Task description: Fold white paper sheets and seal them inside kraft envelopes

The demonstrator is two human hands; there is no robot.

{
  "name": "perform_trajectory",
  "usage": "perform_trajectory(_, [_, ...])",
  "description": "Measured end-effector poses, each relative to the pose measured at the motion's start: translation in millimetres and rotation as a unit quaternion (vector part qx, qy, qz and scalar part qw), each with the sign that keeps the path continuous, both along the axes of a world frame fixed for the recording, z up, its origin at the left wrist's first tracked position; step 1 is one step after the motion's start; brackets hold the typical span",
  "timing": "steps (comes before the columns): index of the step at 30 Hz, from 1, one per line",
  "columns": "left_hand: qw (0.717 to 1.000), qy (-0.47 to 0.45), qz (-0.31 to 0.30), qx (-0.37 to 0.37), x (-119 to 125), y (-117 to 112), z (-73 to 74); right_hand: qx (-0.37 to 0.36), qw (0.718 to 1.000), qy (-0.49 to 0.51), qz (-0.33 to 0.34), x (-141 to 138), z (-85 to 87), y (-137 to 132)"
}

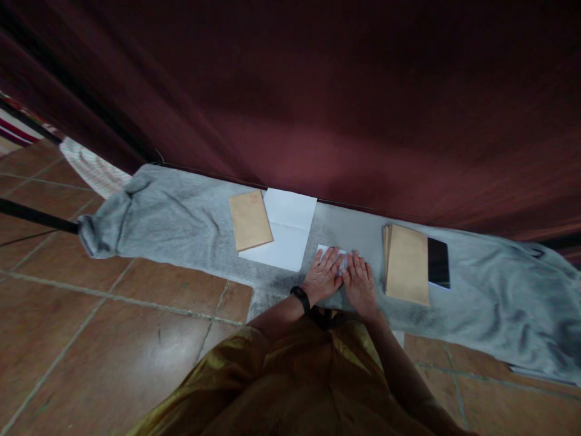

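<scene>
Grey cloth-covered desk (181,209), long and narrow, runs left to right, its far edge along a dark red panel (290,145), its near edge close to the person. Wrinkled cloth stretches open at both ends; a smooth stretch lies beyond the hands. Near centre, a white folded paper (344,261) lies beneath the extended, slightly spread fingers of the left hand (323,278) and right hand (360,284), both flat and ungripping. Left: a brown envelope (250,223) overlaps a creased white sheet (291,227). Right: stacked brown envelopes (407,263) partly cover a black-screened device (438,263).
</scene>
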State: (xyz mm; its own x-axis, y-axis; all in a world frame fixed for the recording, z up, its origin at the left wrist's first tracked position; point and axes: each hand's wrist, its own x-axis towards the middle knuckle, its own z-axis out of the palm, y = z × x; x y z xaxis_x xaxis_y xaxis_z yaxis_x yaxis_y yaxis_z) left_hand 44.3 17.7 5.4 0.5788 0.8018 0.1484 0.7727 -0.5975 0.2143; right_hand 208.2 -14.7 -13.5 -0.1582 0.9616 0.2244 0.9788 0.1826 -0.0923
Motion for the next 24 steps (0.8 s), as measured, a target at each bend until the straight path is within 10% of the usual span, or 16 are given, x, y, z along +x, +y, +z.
perform_trajectory(17, [0.990, -0.024, 0.137, -0.007, -8.9, -2.3, -8.6, 0.023, 1.000, 0.011, -0.018, -3.8, -1.3, -0.2])
perform_trajectory(24, [0.996, -0.047, 0.078, 0.001, 15.2, -0.1, -12.6, 0.042, 0.999, 0.000, -0.022, -4.7, -0.9, -0.9])
